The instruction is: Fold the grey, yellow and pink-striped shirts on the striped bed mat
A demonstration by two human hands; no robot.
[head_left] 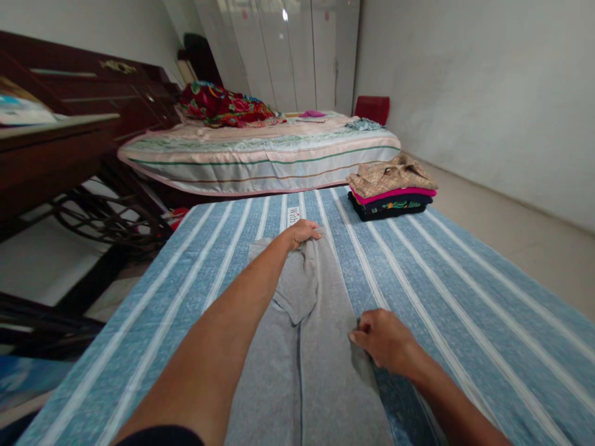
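Observation:
Grey trousers (pixel 316 359) lie lengthwise on the blue-and-white striped bedsheet (pixel 441 279) in front of me. My left hand (pixel 303 233) reaches far forward and its fingers are closed on the far end of the grey cloth. Nearer to me, my right hand (pixel 382 337) pinches the right edge of the same garment, fingers curled. A fold of the grey cloth lies bunched between the two hands.
A stack of folded clothes (pixel 393 189) sits at the far right of the sheet. Beyond it lies a second mattress (pixel 260 155) with a red floral bundle (pixel 223 104). Dark wooden furniture (pixel 69 130) stands left, white wardrobe doors (pixel 297 49) behind, bare floor (pixel 511 229) right.

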